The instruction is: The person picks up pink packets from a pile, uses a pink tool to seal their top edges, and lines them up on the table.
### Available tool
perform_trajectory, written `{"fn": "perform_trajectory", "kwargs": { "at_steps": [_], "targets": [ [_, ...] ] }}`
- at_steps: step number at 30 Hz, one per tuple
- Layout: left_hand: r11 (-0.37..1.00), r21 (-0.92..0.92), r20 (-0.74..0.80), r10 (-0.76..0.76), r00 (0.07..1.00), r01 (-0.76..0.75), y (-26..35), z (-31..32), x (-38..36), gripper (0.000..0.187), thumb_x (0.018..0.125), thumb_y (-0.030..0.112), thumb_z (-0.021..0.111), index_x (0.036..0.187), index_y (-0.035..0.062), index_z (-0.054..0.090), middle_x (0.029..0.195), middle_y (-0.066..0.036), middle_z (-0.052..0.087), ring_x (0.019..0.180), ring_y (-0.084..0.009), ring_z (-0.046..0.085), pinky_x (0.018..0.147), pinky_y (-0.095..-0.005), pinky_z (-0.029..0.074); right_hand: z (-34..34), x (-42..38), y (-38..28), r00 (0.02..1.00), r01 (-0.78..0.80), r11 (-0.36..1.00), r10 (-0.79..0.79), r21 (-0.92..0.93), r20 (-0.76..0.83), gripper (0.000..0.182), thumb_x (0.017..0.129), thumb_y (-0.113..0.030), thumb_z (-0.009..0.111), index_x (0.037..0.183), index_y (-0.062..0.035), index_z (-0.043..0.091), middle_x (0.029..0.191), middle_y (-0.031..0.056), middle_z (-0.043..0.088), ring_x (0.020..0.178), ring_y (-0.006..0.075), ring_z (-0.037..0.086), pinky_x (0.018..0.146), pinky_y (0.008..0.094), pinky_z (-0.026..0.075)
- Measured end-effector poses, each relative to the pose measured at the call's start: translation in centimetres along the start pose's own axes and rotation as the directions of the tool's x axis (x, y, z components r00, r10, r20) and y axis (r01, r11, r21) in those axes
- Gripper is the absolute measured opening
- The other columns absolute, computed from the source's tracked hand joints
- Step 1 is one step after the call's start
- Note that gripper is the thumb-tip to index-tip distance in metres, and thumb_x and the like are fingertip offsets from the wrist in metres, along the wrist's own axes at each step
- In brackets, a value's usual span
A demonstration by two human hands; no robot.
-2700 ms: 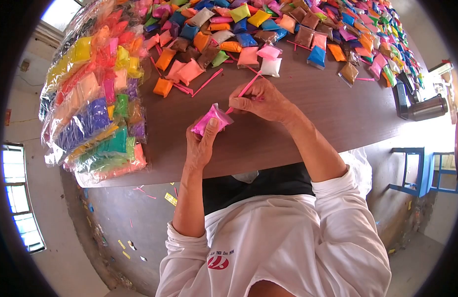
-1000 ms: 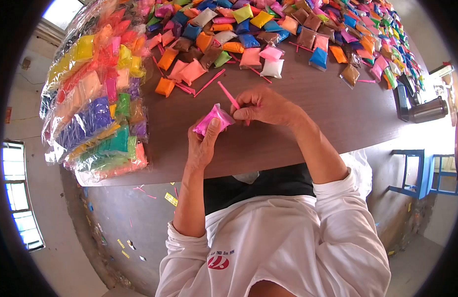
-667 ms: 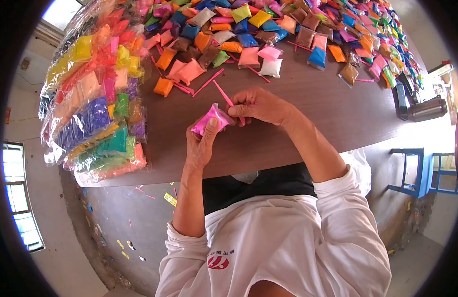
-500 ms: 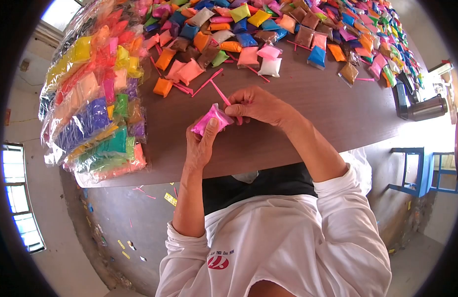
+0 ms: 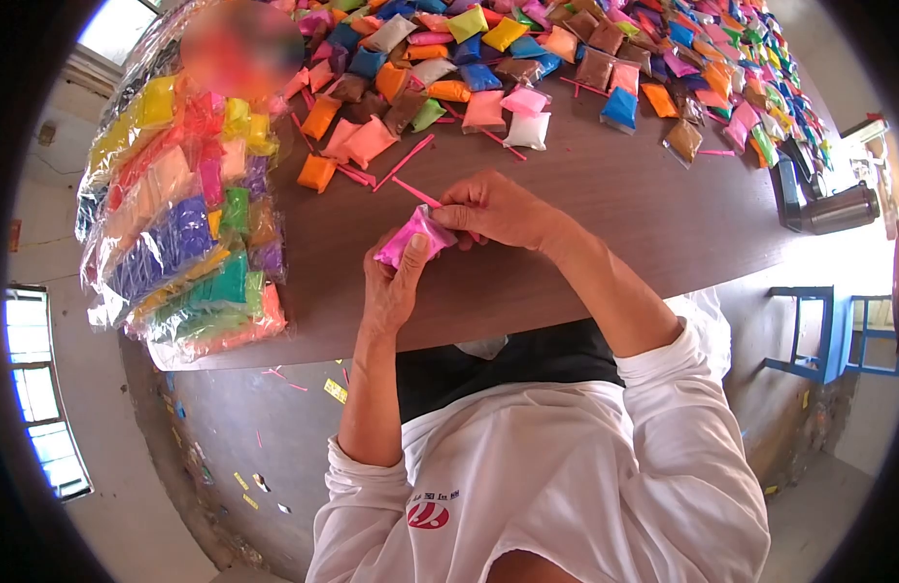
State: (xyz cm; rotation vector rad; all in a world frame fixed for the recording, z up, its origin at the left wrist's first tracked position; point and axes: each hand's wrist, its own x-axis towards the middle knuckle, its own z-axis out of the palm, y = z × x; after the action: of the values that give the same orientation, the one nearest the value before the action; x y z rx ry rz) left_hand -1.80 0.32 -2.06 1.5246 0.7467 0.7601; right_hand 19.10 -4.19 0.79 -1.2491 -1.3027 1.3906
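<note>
Step in hand: my left hand [image 5: 391, 284] grips the pink packet [image 5: 410, 234], my right hand [image 5: 496, 206] pinches the pink stick [image 5: 417, 192] at its mouth; next, I judge, the stick must seat squarely across it.

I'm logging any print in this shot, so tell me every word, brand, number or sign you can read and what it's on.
White shirt: a red round logo with a short row of small dark characters above it, too small and blurred to read.
Yellow slips on the floor: any print is too small to read.
Pink packet in the left hand: no print shows.
Coloured packets on the table: no readable labels.
So no text here can be quoted.
</note>
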Motion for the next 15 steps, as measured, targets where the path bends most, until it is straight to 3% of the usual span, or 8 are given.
{"fn": "perform_trajectory", "kwargs": {
  "at_steps": [3, 6, 9, 12, 15],
  "targets": [
    [1.000, -0.006, -0.015, 0.007, 1.000, -0.007, 0.1, 0.3, 0.0, 0.047, 0.095, 0.045, 0.064, 0.100, -0.0013, 0.066, 0.088, -0.003, 0.061, 0.081, -0.0105, 0.052, 0.073, -0.0267, 0.042, 0.3, 0.0, -0.3, 0.996, 0.087, 0.993, -0.087, -0.085, 0.005, 0.028, 0.097, -0.028, 0.062, 0.095, -0.0015, 0.070, 0.069, 0.0004, 0.063, 0.063, 0.0072, 0.060, 0.055, 0.0237, 0.047],
    [0.999, 0.046, -0.010, 0.027, 1.000, -0.026, -0.1, 0.1, 0.0, 0.046, 0.095, 0.044, 0.064, 0.101, -0.0016, 0.067, 0.088, -0.006, 0.063, 0.083, -0.0144, 0.055, 0.075, -0.0298, 0.044, 0.2, -0.8, -1.9, 0.998, -0.045, 0.980, 0.051, -0.195, 0.025, 0.027, 0.098, -0.027, 0.061, 0.098, -0.0008, 0.069, 0.072, 0.0011, 0.065, 0.065, 0.0088, 0.064, 0.055, 0.0241, 0.049],
    [0.996, 0.083, -0.005, 0.029, 1.000, -0.029, -0.1, 0.0, 0.1, 0.045, 0.094, 0.043, 0.064, 0.099, -0.0016, 0.067, 0.088, -0.009, 0.063, 0.084, -0.0181, 0.056, 0.076, -0.0326, 0.045, 0.0, -1.2, -2.6, 0.984, -0.134, 0.977, 0.151, -0.163, 0.096, 0.022, 0.097, -0.020, 0.060, 0.102, -0.0001, 0.068, 0.074, 0.0027, 0.066, 0.064, 0.0106, 0.065, 0.055, 0.0246, 0.051],
    [0.993, 0.116, 0.007, 0.017, 1.000, -0.018, -0.1, -0.1, 0.1, 0.044, 0.094, 0.042, 0.064, 0.098, -0.0015, 0.067, 0.089, -0.010, 0.064, 0.085, -0.0196, 0.057, 0.077, -0.0339, 0.045, 0.0, -0.7, -0.8, 0.992, -0.039, 0.995, 0.050, -0.094, 0.120, 0.019, 0.093, -0.013, 0.059, 0.103, 0.0005, 0.066, 0.075, 0.0040, 0.067, 0.063, 0.0113, 0.064, 0.056, 0.0249, 0.053],
    [0.988, 0.146, 0.013, 0.039, 0.999, -0.040, -0.4, -0.1, 0.2, 0.042, 0.093, 0.041, 0.066, 0.097, -0.0015, 0.068, 0.090, -0.010, 0.064, 0.086, -0.0205, 0.057, 0.078, -0.0343, 0.045, -0.1, -0.7, -0.9, 0.989, -0.083, 0.994, 0.091, -0.066, 0.119, 0.012, 0.088, -0.011, 0.061, 0.091, 0.0002, 0.065, 0.073, 0.0050, 0.066, 0.064, 0.0112, 0.064, 0.055, 0.0250, 0.052]
  ]
}}
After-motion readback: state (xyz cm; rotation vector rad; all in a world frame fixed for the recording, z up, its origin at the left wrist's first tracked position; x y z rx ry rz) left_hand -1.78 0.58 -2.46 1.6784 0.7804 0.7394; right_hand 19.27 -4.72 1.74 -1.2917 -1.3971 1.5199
